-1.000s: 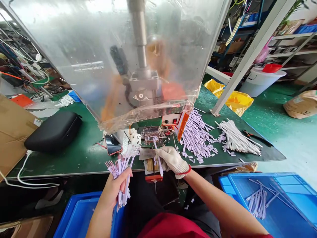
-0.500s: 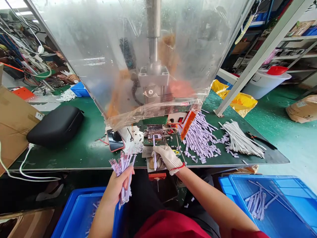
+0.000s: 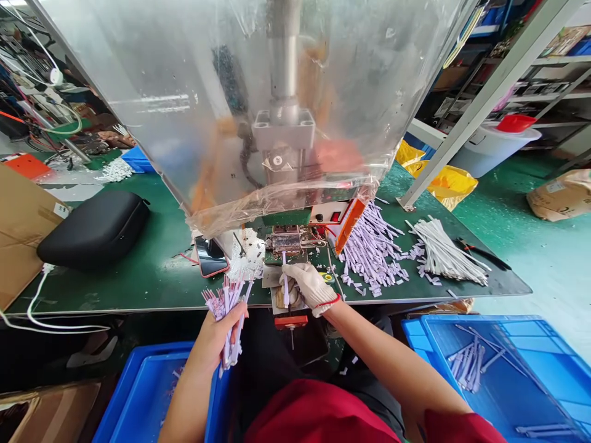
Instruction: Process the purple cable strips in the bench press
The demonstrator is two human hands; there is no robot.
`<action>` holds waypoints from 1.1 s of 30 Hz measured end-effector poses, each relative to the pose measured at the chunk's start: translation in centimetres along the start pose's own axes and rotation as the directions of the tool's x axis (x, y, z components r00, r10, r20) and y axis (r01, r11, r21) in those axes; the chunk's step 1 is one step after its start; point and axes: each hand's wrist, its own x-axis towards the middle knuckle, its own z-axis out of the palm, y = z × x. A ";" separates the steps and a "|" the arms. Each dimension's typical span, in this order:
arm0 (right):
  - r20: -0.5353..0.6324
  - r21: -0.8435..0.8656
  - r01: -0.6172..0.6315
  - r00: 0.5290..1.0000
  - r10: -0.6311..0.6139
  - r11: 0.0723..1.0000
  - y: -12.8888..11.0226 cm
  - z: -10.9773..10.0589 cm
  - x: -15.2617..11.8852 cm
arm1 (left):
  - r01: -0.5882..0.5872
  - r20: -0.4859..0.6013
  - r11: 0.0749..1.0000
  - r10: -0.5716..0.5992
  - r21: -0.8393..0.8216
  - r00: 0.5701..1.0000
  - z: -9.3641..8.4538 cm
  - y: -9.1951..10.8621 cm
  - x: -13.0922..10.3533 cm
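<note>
My left hand (image 3: pixel 226 326), bare, is closed round a bundle of thin lilac strips (image 3: pixel 228 298) with pinkish wire-like ends pointing up, in front of the table edge. My right hand (image 3: pixel 307 284) wears a white knit glove with a red cuff band. Its fingers pinch a single lilac strip (image 3: pixel 285 289), whose far end reaches the small metal fixture (image 3: pixel 286 242) of the press. Above the fixture, a metal press head (image 3: pixel 284 132) shows through a clear plastic shield (image 3: pixel 184 123).
A pile of lilac strips (image 3: pixel 373 252) and a bundle of white strips (image 3: pixel 452 252) lie right, near pliers (image 3: pixel 482 253). A phone (image 3: pixel 211 257) and black case (image 3: pixel 95 227) lie left. Blue bins (image 3: pixel 133 375) flank my legs; a slanted post (image 3: pixel 489 98) rises right.
The whole view has shifted slightly. Both hands keep their grips, and the single strip stays at the fixture with little visible movement.
</note>
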 end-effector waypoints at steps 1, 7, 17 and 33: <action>-0.001 -0.018 0.004 1.000 -0.004 1.000 0.0 -0.1 0.0 | -0.007 0.007 1.000 0.007 0.028 1.000 0.0 0.2 0.1; -0.182 -0.278 0.138 0.964 -0.193 0.951 -2.4 -0.7 -2.2 | -0.078 0.074 0.983 0.067 0.166 0.995 0.2 1.4 1.0; -0.058 -0.136 0.229 0.969 -0.238 0.964 -2.8 -0.4 -5.0 | -0.204 0.412 0.913 0.045 0.352 0.910 1.0 3.1 1.5; -0.213 -0.733 0.047 0.931 -0.295 0.678 1.1 -5.2 -8.3 | -0.127 0.036 0.909 0.123 0.397 0.992 7.6 0.3 6.3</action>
